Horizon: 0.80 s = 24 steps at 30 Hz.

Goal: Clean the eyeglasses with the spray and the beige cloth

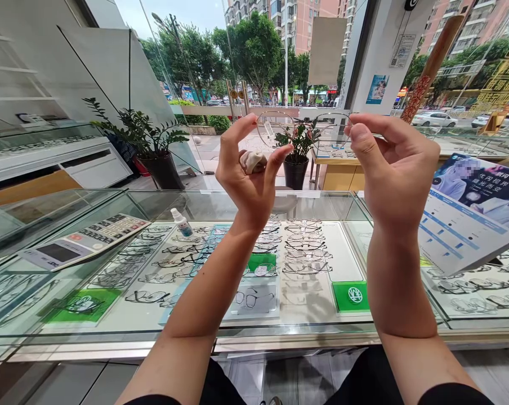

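Note:
A pair of thin-rimmed eyeglasses [275, 128] is held up at eye height between my two hands, over the glass counter. My left hand [248, 169] grips one side of the frame, index finger at the outer edge of the rim and thumb near the lower edge of the lens. A crumpled pale cloth [253, 162] is tucked in that same palm. At the other end, my right hand [396, 160] pinches the outer edge of the frame between thumb and index finger. The temples are hard to make out against the bright window.
Beneath my arms, the glass display case [313, 326] holds rows of spectacle frames [305, 244]. On its top stand a calculator [85, 239], a small spray bottle [182, 222] and a printed calendar [461, 225]. Potted plants [295, 169] stand beyond, before the window.

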Each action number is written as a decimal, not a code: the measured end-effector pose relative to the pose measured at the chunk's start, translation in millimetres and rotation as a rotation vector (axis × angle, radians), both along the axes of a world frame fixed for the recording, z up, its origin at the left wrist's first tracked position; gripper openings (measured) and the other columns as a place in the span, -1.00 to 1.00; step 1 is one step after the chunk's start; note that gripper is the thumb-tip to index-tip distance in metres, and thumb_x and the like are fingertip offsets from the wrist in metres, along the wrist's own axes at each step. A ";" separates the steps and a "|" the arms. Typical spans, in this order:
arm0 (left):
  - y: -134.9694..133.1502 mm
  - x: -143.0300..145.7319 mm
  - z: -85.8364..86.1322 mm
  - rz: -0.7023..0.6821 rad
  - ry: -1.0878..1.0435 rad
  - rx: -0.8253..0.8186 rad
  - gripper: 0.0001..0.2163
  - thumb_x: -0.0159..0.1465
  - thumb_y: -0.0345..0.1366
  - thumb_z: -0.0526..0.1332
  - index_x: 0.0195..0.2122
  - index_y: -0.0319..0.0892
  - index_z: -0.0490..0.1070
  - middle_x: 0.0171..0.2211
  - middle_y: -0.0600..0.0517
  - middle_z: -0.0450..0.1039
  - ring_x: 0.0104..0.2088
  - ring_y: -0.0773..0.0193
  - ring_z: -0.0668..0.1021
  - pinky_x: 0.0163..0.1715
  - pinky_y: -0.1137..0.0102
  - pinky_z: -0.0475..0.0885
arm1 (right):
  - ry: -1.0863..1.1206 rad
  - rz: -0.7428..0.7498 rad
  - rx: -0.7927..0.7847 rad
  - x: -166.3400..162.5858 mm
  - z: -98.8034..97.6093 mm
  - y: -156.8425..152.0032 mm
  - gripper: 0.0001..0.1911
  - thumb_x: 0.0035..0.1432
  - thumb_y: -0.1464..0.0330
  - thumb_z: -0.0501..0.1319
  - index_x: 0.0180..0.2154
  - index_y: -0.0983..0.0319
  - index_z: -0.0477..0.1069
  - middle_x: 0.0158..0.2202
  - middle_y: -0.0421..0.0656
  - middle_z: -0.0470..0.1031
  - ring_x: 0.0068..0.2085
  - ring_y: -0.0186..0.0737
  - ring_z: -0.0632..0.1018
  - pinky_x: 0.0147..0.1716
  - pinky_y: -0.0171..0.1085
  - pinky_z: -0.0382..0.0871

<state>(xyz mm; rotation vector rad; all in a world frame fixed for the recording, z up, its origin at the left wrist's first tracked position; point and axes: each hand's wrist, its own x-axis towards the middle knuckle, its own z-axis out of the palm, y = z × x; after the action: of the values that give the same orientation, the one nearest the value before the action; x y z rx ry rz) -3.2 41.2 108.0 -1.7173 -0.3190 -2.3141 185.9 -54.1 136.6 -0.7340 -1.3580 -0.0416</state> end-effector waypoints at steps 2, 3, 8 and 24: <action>-0.4 0.3 -0.7 -0.030 -0.013 -0.074 -0.54 0.38 0.10 0.48 0.22 0.16 0.49 0.17 -0.03 0.62 0.25 -0.03 0.66 0.24 -0.02 0.60 | 0.036 0.045 -0.015 -2.3 1.8 -3.6 -0.76 0.43 0.06 0.37 -0.01 0.01 0.68 0.00 -0.11 0.76 0.12 0.09 0.75 0.22 0.18 0.69; -0.4 0.3 -1.6 -0.044 -0.016 -0.123 -0.53 0.38 0.13 0.46 0.24 0.19 0.48 0.20 -0.04 0.61 0.30 -0.07 0.63 0.21 -0.04 0.61 | 0.048 0.062 -0.016 -3.1 2.7 -5.1 -0.80 0.43 0.12 0.38 -0.03 0.02 0.68 -0.02 -0.13 0.77 0.08 0.06 0.77 0.21 0.17 0.70; 0.6 -1.2 -5.0 -0.115 -0.026 -0.234 -0.44 0.30 0.21 0.48 0.24 0.20 0.46 0.28 -0.08 0.58 0.40 -0.15 0.54 0.16 -0.07 0.61 | 0.079 0.141 -0.017 -4.0 5.6 -8.5 -0.89 0.41 0.29 0.39 -0.06 0.03 0.69 -0.02 -0.18 0.79 0.06 0.00 0.77 0.23 0.13 0.69; -9.8 0.4 1.2 -0.161 0.073 -0.338 -0.39 0.31 0.26 0.46 0.27 0.14 0.46 0.33 -0.12 0.51 0.44 -0.21 0.51 0.26 -0.01 0.60 | 0.080 0.215 -0.068 -1.0 5.4 -4.9 -0.86 0.43 0.28 0.32 -0.05 0.02 0.65 -0.04 -0.15 0.77 0.09 0.06 0.77 0.26 0.13 0.66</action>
<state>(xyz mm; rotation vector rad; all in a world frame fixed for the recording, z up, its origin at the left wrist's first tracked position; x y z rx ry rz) -2.8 31.3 109.2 -2.0467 -0.6088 -2.4111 184.8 -59.0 142.0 -0.6367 -1.3598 0.2035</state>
